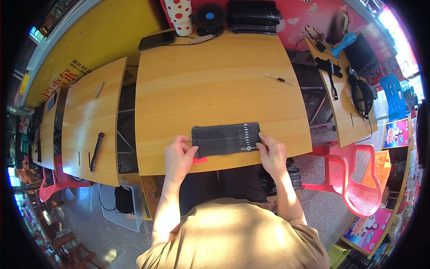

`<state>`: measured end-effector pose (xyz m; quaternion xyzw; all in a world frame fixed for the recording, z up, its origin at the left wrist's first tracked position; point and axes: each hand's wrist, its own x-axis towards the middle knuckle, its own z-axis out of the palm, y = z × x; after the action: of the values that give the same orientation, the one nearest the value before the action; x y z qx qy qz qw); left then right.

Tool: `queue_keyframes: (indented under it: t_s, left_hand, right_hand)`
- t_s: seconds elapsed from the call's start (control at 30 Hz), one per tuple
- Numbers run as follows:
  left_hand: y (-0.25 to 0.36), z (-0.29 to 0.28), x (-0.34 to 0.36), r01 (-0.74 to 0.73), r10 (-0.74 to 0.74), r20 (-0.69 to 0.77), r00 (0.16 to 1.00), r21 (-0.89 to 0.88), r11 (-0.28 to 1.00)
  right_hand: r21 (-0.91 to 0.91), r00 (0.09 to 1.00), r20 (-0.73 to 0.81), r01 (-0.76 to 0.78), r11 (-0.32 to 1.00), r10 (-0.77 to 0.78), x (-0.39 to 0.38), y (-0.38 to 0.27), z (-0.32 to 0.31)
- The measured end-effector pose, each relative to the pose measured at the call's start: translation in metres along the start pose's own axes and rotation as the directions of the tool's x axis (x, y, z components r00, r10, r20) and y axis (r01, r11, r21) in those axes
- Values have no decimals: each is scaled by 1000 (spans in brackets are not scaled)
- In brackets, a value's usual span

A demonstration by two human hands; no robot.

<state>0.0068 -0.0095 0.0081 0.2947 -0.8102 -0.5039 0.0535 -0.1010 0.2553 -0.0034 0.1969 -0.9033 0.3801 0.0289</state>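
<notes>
A fanned stack of flat black strips (226,139) with small white marks near their right ends lies near the front edge of the wooden table (215,85). My left hand (179,154) pinches the stack's left end, and a bit of red shows under it. My right hand (272,152) grips the right end. Both hands rest on the table top.
At the table's far edge stand a white cup with red dots (180,15), a small black fan (209,18), a dark phone (156,39) and a pile of black strips (254,15). A thin tool (280,80) lies right of centre. A red plastic chair (358,179) stands at right, side tables on both sides.
</notes>
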Motion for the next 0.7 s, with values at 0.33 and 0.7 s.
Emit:
queue_keyframes:
  t_s: [0.33,0.7]
  left_hand:
    - [34,14,-36,-594,541,300,785,612,522]
    - [7,7,-6,-622,369,500,783,628,468]
  right_hand:
    - [-160,931,7,360,919,-364,9,-74,26]
    - [-547,985,102,171,820,-138,31,2,13]
